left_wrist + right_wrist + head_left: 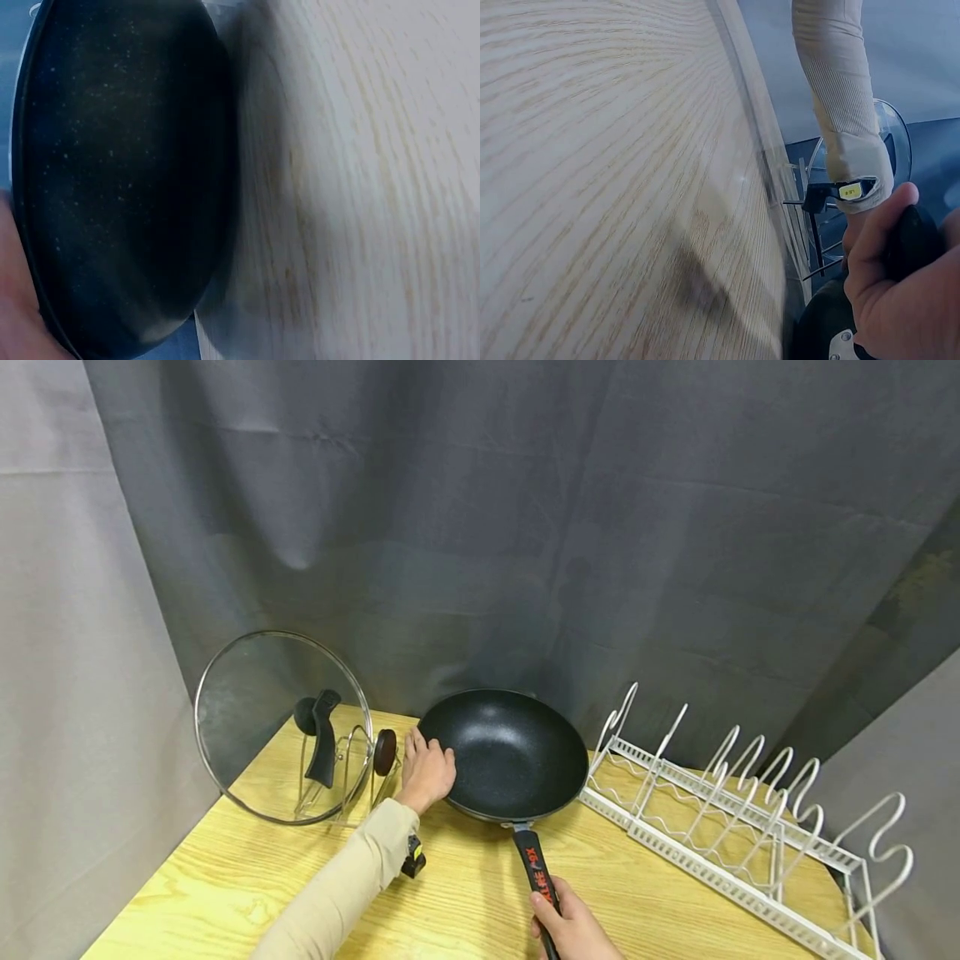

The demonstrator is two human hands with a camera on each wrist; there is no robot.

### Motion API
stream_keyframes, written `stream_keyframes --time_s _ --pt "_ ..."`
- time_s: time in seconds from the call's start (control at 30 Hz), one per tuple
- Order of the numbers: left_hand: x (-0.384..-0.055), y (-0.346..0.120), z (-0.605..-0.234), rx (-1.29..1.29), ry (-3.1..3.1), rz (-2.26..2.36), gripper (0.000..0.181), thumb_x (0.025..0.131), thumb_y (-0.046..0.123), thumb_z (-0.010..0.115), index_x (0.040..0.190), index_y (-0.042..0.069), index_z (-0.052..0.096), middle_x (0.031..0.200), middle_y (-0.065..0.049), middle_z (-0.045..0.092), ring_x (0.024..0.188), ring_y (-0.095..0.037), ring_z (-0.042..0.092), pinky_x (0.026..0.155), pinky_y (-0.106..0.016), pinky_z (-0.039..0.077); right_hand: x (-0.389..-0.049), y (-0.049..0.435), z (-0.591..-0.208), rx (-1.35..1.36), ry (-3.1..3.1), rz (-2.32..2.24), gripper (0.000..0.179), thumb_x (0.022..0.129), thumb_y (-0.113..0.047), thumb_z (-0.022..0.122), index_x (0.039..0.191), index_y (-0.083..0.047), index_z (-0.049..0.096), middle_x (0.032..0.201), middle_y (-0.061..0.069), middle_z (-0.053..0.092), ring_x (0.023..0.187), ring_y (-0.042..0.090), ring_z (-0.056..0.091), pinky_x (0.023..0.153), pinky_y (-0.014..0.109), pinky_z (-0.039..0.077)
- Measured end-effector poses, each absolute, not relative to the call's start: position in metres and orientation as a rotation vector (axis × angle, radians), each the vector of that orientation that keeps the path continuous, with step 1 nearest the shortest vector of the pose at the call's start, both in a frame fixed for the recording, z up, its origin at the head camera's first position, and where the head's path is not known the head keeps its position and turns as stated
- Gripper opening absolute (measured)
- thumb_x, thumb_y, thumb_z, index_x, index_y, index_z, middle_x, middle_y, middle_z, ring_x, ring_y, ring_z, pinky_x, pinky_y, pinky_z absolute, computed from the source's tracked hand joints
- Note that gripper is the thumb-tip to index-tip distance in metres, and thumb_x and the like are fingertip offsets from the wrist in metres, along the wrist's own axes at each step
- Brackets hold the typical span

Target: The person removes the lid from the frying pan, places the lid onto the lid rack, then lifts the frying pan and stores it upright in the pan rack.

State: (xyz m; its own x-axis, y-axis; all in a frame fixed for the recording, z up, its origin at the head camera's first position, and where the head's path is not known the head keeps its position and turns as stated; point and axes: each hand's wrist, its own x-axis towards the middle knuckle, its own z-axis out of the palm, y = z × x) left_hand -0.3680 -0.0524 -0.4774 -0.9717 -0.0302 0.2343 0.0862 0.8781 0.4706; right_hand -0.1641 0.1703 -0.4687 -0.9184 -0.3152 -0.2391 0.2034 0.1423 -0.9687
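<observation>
A black wok [517, 760] with a long black handle [534, 860] bearing red lettering is at the middle of the wooden table in the head view. My right hand [573, 922] grips the end of that handle; in the right wrist view the fingers of the right hand [900, 292] are curled round it. On the wok's left rim my left hand [429, 772] holds the edge, thumb toward the inside. The left wrist view shows the wok's dark speckled outer side [127, 172] close up, with part of the left hand [22, 300] against its rim.
Left of the wok, a large glass lid [255, 718] with a black handle leans in a wire stand [345, 777], beside a brown knob [385, 752]. A white wire rack [705, 860] with several upright loops stands right. A grey curtain [480, 527] hangs behind the table.
</observation>
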Motion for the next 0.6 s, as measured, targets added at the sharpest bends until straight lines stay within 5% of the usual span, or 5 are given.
stream_keyframes --time_s 0.2,0.33,0.5,0.6 --pt "-0.354 -0.05 -0.462 -0.189 -2.844 -0.704 0.047 0.099 0.03 0.043 0.129 -0.006 0.047 0.149 -0.032 0.015 0.139 -0.043 0.01 0.11 -0.051 0.015 -0.166 0.172 -0.468 -0.107 1.98 -1.834 0.043 0.102 -0.023 0.042 0.123 0.012 0.027 0.073 0.003 0.05 0.049 0.012 0.046 0.05 0.026 0.043" --pt "-0.336 -0.042 -0.447 -0.37 -2.839 -0.78 0.047 0.098 0.03 0.045 0.129 -0.005 0.048 0.144 -0.025 0.032 0.134 -0.039 0.028 0.107 -0.048 0.026 -0.167 0.174 -0.466 -0.103 1.92 -1.84 0.038 0.103 -0.022 0.041 0.119 0.01 0.028 0.073 0.003 0.049 0.05 0.011 0.046 0.052 0.025 0.043" --pt "-0.315 -0.034 -0.438 -0.566 -2.786 -0.976 0.033 0.097 0.025 0.048 0.117 0.001 0.059 0.114 -0.012 0.056 0.106 -0.027 0.053 0.09 -0.04 0.043 -0.167 0.176 -0.466 -0.091 1.881 -1.839 0.028 0.103 -0.021 0.04 0.111 0.004 0.032 0.072 0.003 0.049 0.051 0.011 0.047 0.053 0.025 0.045" --pt "-0.305 -0.031 -0.437 -0.679 -2.738 -1.05 0.021 0.097 0.021 0.05 0.102 0.007 0.065 0.094 -0.001 0.06 0.087 -0.016 0.057 0.078 -0.033 0.047 -0.168 0.176 -0.466 -0.089 1.875 -1.834 0.026 0.103 -0.022 0.039 0.108 0.003 0.033 0.071 0.003 0.049 0.051 0.01 0.047 0.052 0.024 0.045"
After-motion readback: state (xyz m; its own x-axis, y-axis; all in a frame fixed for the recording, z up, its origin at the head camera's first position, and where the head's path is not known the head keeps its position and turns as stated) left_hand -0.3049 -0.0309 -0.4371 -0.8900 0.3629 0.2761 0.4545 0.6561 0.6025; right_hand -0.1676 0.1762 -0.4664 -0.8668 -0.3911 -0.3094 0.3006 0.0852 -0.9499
